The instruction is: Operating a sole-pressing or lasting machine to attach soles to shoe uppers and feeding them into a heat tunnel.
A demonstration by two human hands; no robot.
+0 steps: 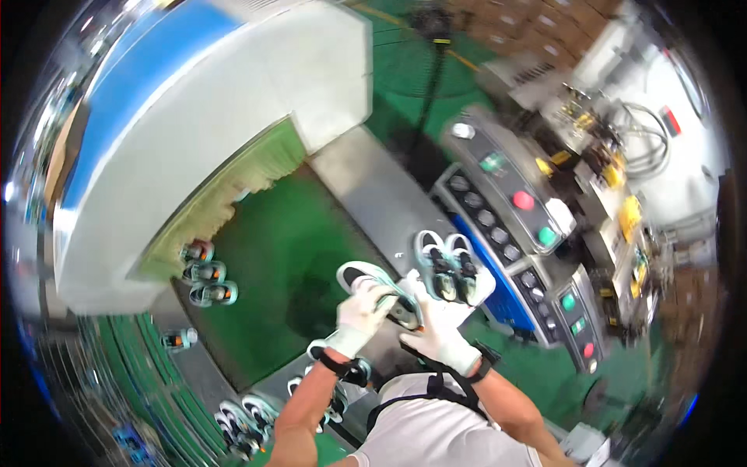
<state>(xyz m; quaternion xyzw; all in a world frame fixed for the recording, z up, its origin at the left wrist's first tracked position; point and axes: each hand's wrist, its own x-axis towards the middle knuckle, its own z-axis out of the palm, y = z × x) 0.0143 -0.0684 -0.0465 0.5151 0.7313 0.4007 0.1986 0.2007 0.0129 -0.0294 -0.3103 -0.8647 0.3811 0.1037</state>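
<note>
A white, black and pale-green sneaker is held in front of me, over the edge of the green conveyor belt. My left hand, in a white glove, is closed around the middle of this shoe. My right hand, also gloved, cups the heel end, with the thumb on the near side and the fingers on the far side. Part of the heel is hidden by the gloves. Just beyond my right hand, a pair of similar sneakers stands side by side on a pale support.
A large white and blue machine spans the belt, with a fringed curtain at its opening. Several sneakers sit near that curtain. More shoes stand at lower left, beside a roller rack. A control panel with buttons stands right.
</note>
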